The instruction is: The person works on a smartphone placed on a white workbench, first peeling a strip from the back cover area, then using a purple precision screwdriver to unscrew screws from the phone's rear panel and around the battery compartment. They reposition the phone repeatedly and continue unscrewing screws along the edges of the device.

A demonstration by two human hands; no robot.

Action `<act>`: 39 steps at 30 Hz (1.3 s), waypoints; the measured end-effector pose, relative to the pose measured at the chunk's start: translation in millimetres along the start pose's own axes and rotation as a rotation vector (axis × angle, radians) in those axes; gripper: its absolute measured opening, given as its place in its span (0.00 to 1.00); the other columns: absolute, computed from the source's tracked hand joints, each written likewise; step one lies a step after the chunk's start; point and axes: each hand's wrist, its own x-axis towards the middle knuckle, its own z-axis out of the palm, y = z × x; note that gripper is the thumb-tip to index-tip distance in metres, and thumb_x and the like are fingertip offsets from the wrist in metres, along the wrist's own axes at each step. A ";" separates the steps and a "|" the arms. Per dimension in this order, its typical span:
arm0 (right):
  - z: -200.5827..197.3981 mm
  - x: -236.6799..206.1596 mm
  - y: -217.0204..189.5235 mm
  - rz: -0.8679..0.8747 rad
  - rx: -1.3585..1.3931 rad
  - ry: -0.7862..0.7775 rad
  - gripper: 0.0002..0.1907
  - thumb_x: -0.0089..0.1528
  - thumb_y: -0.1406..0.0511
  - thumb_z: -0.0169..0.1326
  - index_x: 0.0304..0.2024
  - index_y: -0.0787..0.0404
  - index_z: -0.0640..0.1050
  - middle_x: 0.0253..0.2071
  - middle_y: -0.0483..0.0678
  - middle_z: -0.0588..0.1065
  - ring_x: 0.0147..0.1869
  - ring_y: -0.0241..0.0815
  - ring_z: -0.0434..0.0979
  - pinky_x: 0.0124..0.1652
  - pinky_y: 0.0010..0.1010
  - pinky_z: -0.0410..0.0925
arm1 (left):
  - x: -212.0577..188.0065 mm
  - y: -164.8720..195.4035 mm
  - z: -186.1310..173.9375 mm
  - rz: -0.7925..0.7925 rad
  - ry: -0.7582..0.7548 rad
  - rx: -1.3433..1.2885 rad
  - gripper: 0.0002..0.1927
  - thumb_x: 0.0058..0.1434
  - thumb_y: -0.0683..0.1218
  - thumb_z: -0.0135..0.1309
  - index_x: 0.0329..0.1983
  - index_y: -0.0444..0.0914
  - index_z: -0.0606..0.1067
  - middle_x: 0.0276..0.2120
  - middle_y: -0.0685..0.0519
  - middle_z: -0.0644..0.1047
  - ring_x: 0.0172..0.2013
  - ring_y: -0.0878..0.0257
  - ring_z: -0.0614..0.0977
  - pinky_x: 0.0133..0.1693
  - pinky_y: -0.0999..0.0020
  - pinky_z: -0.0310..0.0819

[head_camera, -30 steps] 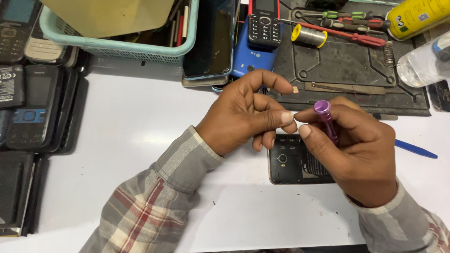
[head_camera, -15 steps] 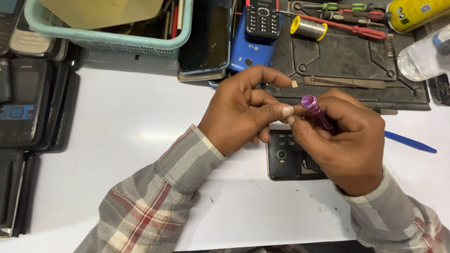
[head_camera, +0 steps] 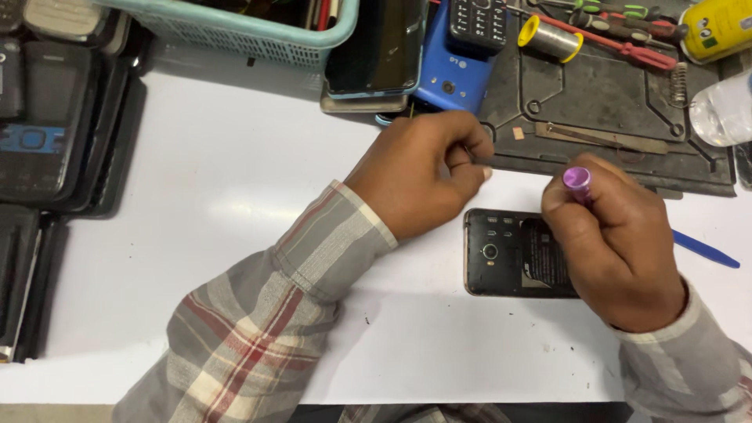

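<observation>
Two hands over an opened phone on a white bench

At nine o'clock a row of dark old phones (head_camera: pixel 39 141) lies stacked along the table (head_camera: pixel 196 235) edge, out of the working space; at eleven o'clock a teal basket (head_camera: pixel 258 39) holds more parts, with a blue phone (head_camera: pixel 450 82) leaning beside it; the left hand (head_camera: pixel 419 176), just above centre, is curled nearly shut, fingertips pinched together as if on something tiny, though I cannot tell what, if anything, it grips; below it at four o'clock the black phone (head_camera: pixel 501 251) lies back cover off, flat for access; the right hand (head_camera: pixel 615 243) is closed around a purple-capped tool (head_camera: pixel 577 178), held upright over the phone's right end; at one o'clock a grey work mat (head_camera: pixel 611 102) keeps screwdrivers (head_camera: pixel 627 31) and a solder spool (head_camera: pixel 548 37) within reach
</observation>
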 end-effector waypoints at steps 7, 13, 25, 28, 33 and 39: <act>-5.4 6.1 6.8 -0.041 -0.038 -0.121 0.03 0.62 0.73 0.47 0.39 0.64 0.69 0.34 0.46 0.70 0.33 0.36 0.68 0.34 0.27 0.63 | -4.2 9.2 -4.5 -0.090 -0.310 0.276 0.26 0.44 0.47 0.67 0.46 0.40 0.74 0.28 0.53 0.81 0.35 0.57 0.84 0.38 0.61 0.76; -5.7 33.8 5.2 -0.081 -0.128 -0.384 0.11 0.56 0.68 0.60 0.41 0.63 0.79 0.32 0.46 0.74 0.27 0.35 0.73 0.26 0.28 0.66 | -6.7 13.2 -1.9 0.010 -0.225 0.356 0.37 0.39 0.52 0.75 0.48 0.35 0.69 0.39 0.46 0.81 0.42 0.48 0.84 0.42 0.55 0.77; -9.6 77.5 -2.2 -0.032 -0.332 -0.711 0.11 0.54 0.66 0.62 0.39 0.59 0.83 0.32 0.46 0.80 0.32 0.44 0.80 0.33 0.34 0.71 | -2.5 30.4 -4.9 -0.154 -0.309 0.426 0.40 0.41 0.52 0.74 0.49 0.31 0.65 0.35 0.40 0.80 0.40 0.47 0.85 0.41 0.57 0.80; -8.8 80.1 -6.3 0.042 -0.389 -0.738 0.12 0.55 0.63 0.63 0.42 0.55 0.84 0.32 0.45 0.80 0.32 0.45 0.80 0.33 0.36 0.71 | -1.9 31.3 -4.1 -0.165 -0.317 0.433 0.40 0.42 0.52 0.74 0.50 0.31 0.64 0.34 0.40 0.81 0.39 0.48 0.85 0.40 0.58 0.80; -7.9 84.3 -8.3 0.030 -0.394 -0.771 0.14 0.54 0.63 0.62 0.43 0.54 0.84 0.34 0.44 0.82 0.33 0.44 0.83 0.34 0.35 0.73 | -0.6 31.1 -3.1 -0.172 -0.315 0.425 0.40 0.41 0.53 0.75 0.49 0.32 0.65 0.35 0.41 0.81 0.39 0.49 0.85 0.40 0.59 0.80; -7.7 88.8 -7.7 -0.048 -0.457 -0.786 0.14 0.53 0.64 0.64 0.42 0.56 0.84 0.34 0.47 0.82 0.35 0.49 0.83 0.36 0.38 0.73 | 0.5 31.0 -1.4 -0.185 -0.322 0.440 0.40 0.41 0.53 0.74 0.49 0.33 0.65 0.35 0.42 0.81 0.39 0.49 0.86 0.40 0.59 0.81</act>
